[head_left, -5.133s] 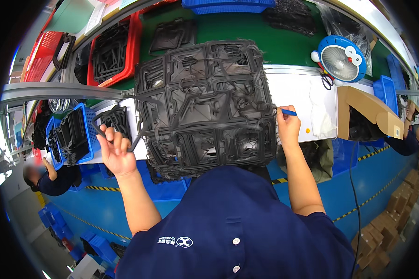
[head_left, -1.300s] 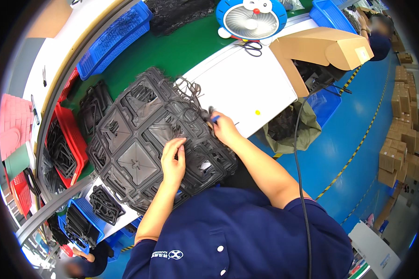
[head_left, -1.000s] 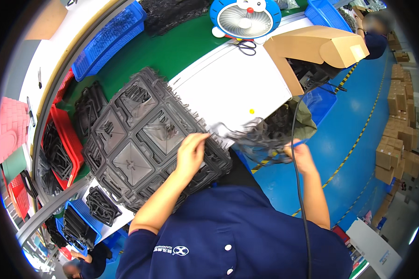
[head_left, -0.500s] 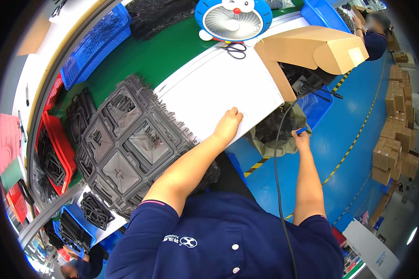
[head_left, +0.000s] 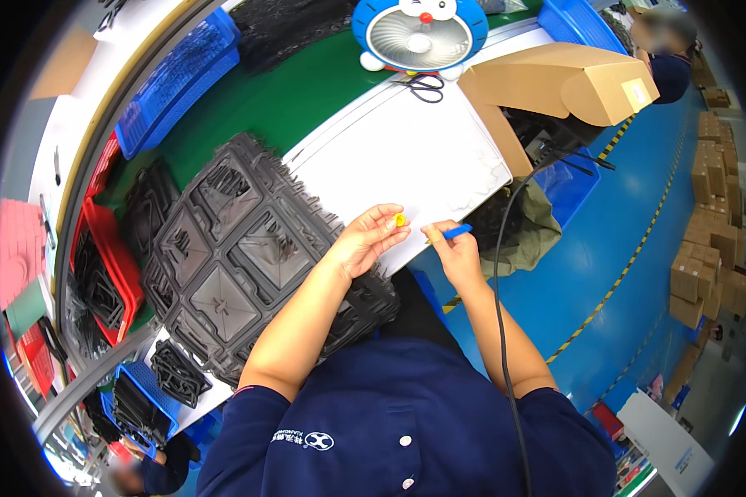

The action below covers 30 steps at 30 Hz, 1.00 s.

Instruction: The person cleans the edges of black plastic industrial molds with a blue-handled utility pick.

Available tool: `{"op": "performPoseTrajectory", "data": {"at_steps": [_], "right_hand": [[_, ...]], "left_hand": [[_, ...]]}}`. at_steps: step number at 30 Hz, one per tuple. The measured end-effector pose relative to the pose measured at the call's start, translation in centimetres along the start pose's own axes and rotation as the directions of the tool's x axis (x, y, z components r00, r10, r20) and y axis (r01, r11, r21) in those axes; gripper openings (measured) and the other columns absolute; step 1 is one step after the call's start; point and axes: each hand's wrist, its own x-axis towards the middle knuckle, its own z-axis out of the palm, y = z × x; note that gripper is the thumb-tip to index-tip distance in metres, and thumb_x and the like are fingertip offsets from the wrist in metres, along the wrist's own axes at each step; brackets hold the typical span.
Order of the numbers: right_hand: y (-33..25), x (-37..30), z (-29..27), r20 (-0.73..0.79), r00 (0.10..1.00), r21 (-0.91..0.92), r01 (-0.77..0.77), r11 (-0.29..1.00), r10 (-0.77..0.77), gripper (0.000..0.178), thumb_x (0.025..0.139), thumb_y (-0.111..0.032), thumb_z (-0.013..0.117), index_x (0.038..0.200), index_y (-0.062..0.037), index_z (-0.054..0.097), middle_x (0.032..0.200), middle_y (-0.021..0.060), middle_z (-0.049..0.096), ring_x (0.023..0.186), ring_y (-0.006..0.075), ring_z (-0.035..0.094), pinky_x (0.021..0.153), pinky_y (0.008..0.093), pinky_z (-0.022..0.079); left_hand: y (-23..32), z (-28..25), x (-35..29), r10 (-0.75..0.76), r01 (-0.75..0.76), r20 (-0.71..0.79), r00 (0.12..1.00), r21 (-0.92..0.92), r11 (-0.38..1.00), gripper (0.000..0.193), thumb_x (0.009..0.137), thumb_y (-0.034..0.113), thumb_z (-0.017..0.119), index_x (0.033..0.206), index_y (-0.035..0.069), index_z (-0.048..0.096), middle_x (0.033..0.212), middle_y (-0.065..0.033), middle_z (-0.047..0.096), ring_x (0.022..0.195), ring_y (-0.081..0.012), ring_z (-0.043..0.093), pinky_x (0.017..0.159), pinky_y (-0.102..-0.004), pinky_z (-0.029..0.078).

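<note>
While working near frames (head_left: 94, 286) in red bin (head_left: 112, 253), pinches yellow piece (head_left: 400, 220) in left grip (head_left: 361, 246). Clasps blue tool (head_left: 457, 231) in right grip (head_left: 458, 255).

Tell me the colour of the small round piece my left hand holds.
Yellow: the head view best shows the small round piece in your left hand.

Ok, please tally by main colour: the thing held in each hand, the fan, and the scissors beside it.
Blue: 2 (object in the right hand, fan)
Yellow: 1 (small piece in the left hand)
Black: 1 (scissors)
Total: 4
</note>
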Motion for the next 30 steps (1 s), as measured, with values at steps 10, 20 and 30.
{"op": "performPoseTrajectory", "data": {"at_steps": [10, 20, 30], "right_hand": [[-1.1, 2.0, 1.1, 0.056, 0.984, -0.09, -0.161, 0.983, 0.166, 0.032, 0.096, -0.032, 0.05, 0.1, -0.0034, 0.064, 0.06, -0.0015, 0.049, 0.059, 0.0063, 0.047, 0.055, 0.0231, 0.038], [1.6, -1.9, 0.0, 0.12, 0.948, -0.161, -0.275, 0.948, 0.296, 0.032, 0.096, -0.032, 0.049, 0.099, -0.0041, 0.064, 0.058, 0.0013, 0.047, 0.055, 0.0096, 0.047, 0.053, 0.027, 0.04], [3.4, -1.1, -2.9, 0.047, 0.961, -0.168, -0.261, 0.951, 0.272, 0.024, 0.095, -0.027, 0.052, 0.1, -0.0065, 0.063, 0.064, -0.004, 0.046, 0.059, 0.0052, 0.044, 0.055, 0.0214, 0.037]], "left_hand": [[1.3, -1.3, 3.6, 0.266, -0.14, -0.185, 0.946, 0.506, 0.851, 0.021, 0.086, 0.006, 0.062, 0.106, 0.003, 0.058, 0.098, -0.0074, 0.061, 0.086, -0.0159, 0.061, 0.081, -0.0269, 0.05], [4.1, 5.8, 18.7, 0.695, -0.334, 0.379, 0.611, 0.92, -0.207, 0.015, 0.072, 0.0, 0.066, 0.085, 0.005, 0.06, 0.085, -0.0107, 0.06, 0.083, -0.0282, 0.057, 0.077, -0.0352, 0.046], [2.5, 5.1, 21.5, 0.496, -0.376, 0.465, 0.733, 0.885, -0.274, 0.022, 0.069, -0.001, 0.067, 0.09, 0.005, 0.064, 0.093, -0.0116, 0.061, 0.09, -0.0308, 0.056, 0.081, -0.0355, 0.045]]}}
